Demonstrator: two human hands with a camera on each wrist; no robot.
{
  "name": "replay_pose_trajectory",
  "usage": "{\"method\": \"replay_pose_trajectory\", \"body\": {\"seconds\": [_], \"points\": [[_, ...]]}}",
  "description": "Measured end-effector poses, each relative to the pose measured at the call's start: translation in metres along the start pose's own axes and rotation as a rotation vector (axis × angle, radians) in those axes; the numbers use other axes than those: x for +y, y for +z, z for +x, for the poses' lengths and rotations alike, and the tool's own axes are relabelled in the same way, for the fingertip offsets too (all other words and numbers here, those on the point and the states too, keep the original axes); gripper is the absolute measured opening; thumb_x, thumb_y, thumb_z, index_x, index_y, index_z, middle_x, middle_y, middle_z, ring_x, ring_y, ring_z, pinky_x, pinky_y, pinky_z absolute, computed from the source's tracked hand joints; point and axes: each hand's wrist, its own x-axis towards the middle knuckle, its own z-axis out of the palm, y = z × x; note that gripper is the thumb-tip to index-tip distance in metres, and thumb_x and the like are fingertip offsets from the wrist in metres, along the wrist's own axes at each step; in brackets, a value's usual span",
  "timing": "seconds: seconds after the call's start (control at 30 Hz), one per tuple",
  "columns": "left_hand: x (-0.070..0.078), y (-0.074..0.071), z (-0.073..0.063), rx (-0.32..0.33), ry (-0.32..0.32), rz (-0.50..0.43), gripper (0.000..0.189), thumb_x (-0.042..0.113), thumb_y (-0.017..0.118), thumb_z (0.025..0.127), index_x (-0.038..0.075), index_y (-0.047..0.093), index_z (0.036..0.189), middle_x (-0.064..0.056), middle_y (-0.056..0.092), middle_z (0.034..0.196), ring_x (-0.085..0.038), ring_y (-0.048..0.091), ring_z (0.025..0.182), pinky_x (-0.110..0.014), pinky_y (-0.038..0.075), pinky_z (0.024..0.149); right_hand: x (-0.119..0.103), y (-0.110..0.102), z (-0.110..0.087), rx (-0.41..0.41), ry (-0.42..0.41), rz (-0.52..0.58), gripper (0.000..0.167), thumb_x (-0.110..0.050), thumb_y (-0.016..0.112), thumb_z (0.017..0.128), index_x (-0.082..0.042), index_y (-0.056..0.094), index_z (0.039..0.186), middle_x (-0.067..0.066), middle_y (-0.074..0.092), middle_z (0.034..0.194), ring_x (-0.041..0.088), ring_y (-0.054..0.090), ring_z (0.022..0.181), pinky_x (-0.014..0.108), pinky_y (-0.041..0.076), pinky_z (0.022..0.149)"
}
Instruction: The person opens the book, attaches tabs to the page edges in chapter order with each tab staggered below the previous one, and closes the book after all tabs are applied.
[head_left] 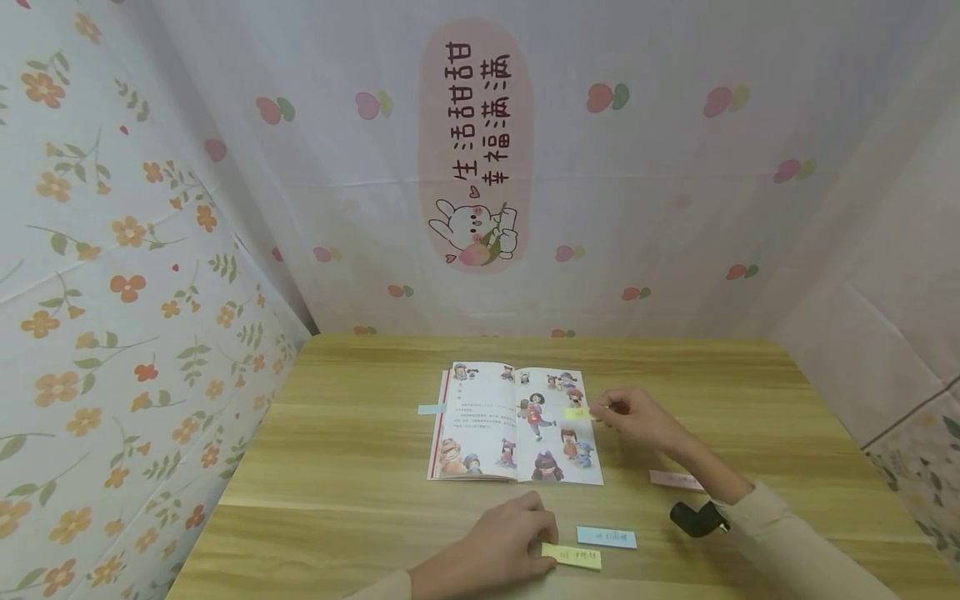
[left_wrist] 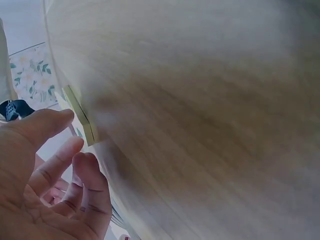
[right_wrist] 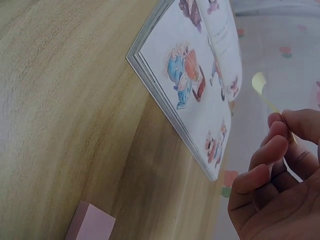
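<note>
An open picture book point(head_left: 555, 467) lies on the table. Between thumb and finger, my right hand point(head_left: 637, 421) pinches a yellow sticky note strip point(head_left: 576, 413), which overlaps the right page's outer edge in the head view. The right wrist view shows the strip point(right_wrist: 265, 92) with its free end curled, above the page. My left hand point(head_left: 502, 537) holds the left end of a yellow sticky note pad point(head_left: 577, 557) near the table's front, thumb and fingers on either side. Handwriting marks the pad's top. A blue strip point(head_left: 431, 409) sticks out from the book's left edge.
Just behind the yellow pad lies a blue sticky note pad point(head_left: 606, 537) with writing. A pink pad point(head_left: 675, 480) is partly hidden by my right forearm. Beside that sleeve lies a black object point(head_left: 693, 518). Patterned curtains point(head_left: 637, 208) stand behind and beside the table point(head_left: 337, 467).
</note>
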Motion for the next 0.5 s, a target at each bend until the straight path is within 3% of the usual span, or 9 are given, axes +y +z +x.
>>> {"method": "replay_pose_trajectory", "body": {"seconds": [0.27,0.5], "points": [[0.0,-0.011,0.006,0.002,-0.048,-0.096,0.015,0.023,0.081,0.087,0.018,0.071,0.096,0.019,0.054,0.082,0.01,0.047,0.071,-0.008,0.041,0.062,0.002,0.002,0.0,-0.004,-0.037,0.01,0.017,-0.011,0.063,0.102,-0.001,0.072,0.09,0.01,0.063,0.082,0.019,0.054,0.074,0.027,0.047,0.065],[-0.015,-0.03,0.027,0.047,-0.136,-0.337,0.01,0.018,0.073,0.095,0.01,0.072,0.101,0.016,0.063,0.082,0.005,0.057,0.07,-0.013,0.05,0.065,0.003,0.004,0.0,-0.012,-0.04,0.022,0.017,-0.012,0.064,0.101,-0.004,0.071,0.088,0.008,0.062,0.08,0.019,0.053,0.074,0.027,0.047,0.066]]}}
